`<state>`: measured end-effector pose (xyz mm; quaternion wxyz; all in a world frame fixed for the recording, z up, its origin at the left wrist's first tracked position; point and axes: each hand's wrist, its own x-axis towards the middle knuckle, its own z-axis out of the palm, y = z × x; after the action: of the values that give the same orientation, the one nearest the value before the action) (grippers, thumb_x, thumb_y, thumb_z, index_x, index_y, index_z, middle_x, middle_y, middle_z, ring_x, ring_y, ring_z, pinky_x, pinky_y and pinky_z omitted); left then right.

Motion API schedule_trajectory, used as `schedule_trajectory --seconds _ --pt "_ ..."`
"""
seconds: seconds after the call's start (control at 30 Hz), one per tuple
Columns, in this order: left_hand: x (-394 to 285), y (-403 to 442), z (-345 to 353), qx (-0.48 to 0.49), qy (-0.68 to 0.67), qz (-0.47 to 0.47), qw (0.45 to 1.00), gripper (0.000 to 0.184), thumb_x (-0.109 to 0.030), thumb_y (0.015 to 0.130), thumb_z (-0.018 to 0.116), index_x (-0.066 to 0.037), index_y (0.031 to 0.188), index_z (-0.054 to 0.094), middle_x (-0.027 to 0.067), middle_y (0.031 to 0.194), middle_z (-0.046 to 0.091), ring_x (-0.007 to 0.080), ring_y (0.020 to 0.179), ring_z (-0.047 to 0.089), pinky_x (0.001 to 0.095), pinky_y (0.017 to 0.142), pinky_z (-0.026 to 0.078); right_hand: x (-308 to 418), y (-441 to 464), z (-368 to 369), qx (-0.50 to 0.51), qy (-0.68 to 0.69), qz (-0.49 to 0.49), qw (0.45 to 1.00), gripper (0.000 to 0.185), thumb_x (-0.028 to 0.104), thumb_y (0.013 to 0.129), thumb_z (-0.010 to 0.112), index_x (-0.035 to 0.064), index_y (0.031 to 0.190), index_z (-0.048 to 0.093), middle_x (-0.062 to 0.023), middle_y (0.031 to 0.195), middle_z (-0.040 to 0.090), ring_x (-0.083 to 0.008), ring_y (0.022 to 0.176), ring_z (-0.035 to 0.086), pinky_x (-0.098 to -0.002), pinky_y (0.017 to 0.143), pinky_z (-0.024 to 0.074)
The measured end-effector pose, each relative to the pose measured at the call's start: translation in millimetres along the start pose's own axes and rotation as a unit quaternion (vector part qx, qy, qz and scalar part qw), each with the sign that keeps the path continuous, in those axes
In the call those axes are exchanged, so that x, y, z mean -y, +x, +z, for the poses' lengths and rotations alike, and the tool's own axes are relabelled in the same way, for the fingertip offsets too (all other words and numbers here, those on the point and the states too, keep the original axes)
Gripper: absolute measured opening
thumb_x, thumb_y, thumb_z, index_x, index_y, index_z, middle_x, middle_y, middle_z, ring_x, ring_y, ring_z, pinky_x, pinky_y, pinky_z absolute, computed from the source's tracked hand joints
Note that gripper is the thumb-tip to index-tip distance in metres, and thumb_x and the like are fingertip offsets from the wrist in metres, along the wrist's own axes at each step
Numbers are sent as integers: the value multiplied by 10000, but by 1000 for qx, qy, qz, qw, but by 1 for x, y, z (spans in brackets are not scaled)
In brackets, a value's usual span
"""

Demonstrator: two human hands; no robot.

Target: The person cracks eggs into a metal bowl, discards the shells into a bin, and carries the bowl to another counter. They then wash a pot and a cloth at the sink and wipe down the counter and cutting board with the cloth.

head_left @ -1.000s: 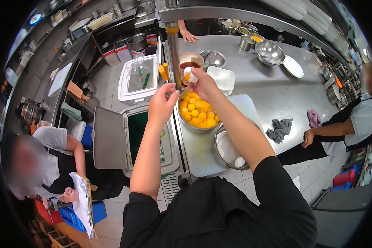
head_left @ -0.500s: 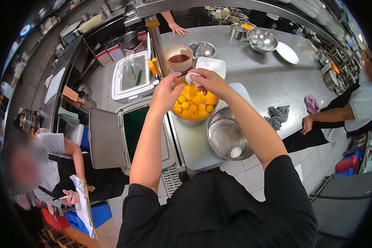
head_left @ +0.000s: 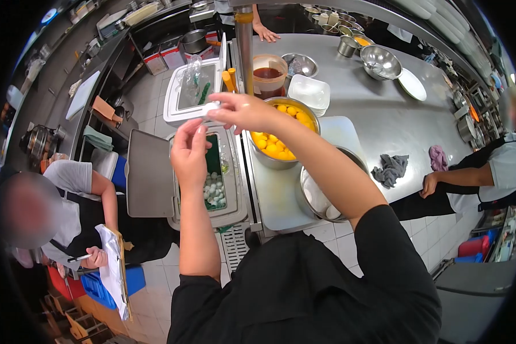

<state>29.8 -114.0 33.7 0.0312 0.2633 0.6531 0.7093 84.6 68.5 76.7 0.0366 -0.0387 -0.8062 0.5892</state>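
Observation:
Both hands are over the open bin [head_left: 235, 200], left of the bowl of yolks. My right hand [head_left: 243, 112] pinches a white eggshell [head_left: 212, 108] at its fingertips. Just below it, my left hand [head_left: 189, 152] has its fingers drawn together; what they hold, if anything, is hidden. White shells [head_left: 214, 192] lie inside the bin. Many egg yolks [head_left: 272, 146] fill a metal bowl [head_left: 278, 164] on the white cutting board [head_left: 269, 200]. Under my right forearm is a second metal bowl [head_left: 305, 195], partly hidden, with a white egg [head_left: 332, 212] in it.
Behind the yolks stand a tub of dark red-brown liquid [head_left: 269, 70] and stacked white dishes [head_left: 309, 92]. A metal post [head_left: 245, 51] rises beside them. A grey cloth [head_left: 391, 170] lies on the steel counter. Co-workers stand left, holding a clipboard [head_left: 113, 269], and right; another person's hand [head_left: 266, 33] rests at the back.
Both hands have moved left from above the yolk bowl to above the bin. The egg white or yolk hanging below the shell is gone. The view has shifted slightly.

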Motion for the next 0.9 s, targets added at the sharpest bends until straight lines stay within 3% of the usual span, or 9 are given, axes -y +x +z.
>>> schedule_trajectory --seconds 0.13,0.3,0.43,0.5,0.6,0.67,0.7,0.77,0.9 --pt "12 -7 -29 -17 2 -16 1000 217 -120 977 593 -24 1170 623 71 971 690 56 671 564 185 598 441 -9 -1 -3 -74 -211 -78 972 615 495 896 647 68 1331 571 -210 1179 670 -345 1052 664 -400 928 501" --pt "16 -19 -9 53 23 -37 998 219 -139 971 613 -23 1156 635 50 962 686 53 685 552 188 612 434 -19 -103 -67 -101 -250 -42 962 270 243 872 607 47 1052 651 -150 966 703 -305 889 675 -389 792 524" --pt "-16 -39 58 285 117 22 951 213 -113 910 658 -43 1110 662 37 978 690 120 759 609 252 686 490 -48 -194 -86 98 -372 111 916 240 208 864 598 64 1049 651 -149 995 690 -305 914 662 -407 793 517" --pt "-29 -56 107 431 155 136 878 222 -92 847 680 -67 1068 677 66 1002 696 196 809 649 311 725 518 -66 -219 -68 216 -409 282 840 385 298 783 705 113 1117 655 -126 1031 695 -320 955 660 -441 826 510" --pt "-3 -86 167 622 259 243 697 283 -153 750 730 -88 1023 695 109 1026 708 319 911 677 416 770 539 -89 -248 -46 280 -424 277 816 480 309 777 713 156 1226 637 -137 1125 689 -325 1023 661 -445 878 509" --pt "11 -99 207 744 459 186 449 363 -233 719 758 -114 1060 722 103 1023 722 317 968 683 426 789 542 -105 -252 -38 301 -413 304 804 478 298 795 678 128 1239 629 -163 1154 677 -334 1053 652 -443 901 511" --pt "18 -102 214 739 465 185 452 363 -233 719 758 -114 1060 722 103 1023 722 317 968 683 426 789 542 -110 -253 -34 301 -419 297 803 478 298 795 678 128 1239 629 -163 1154 677 -334 1053 652 -443 901 511" --pt "30 -102 225 799 484 174 311 401 -266 716 764 -128 1091 735 102 1028 729 318 996 681 424 822 543 -115 -253 -31 290 -424 304 803 513 290 786 656 93 1257 611 -190 1122 683 -356 1035 654 -445 899 514" --pt "42 -115 230 813 493 156 269 447 -291 717 767 -129 1131 727 103 1045 732 312 1009 684 420 856 539 -103 -254 -41 247 -420 296 822 548 293 757 653 68 1254 592 -216 1008 700 -386 971 664 -454 878 513"
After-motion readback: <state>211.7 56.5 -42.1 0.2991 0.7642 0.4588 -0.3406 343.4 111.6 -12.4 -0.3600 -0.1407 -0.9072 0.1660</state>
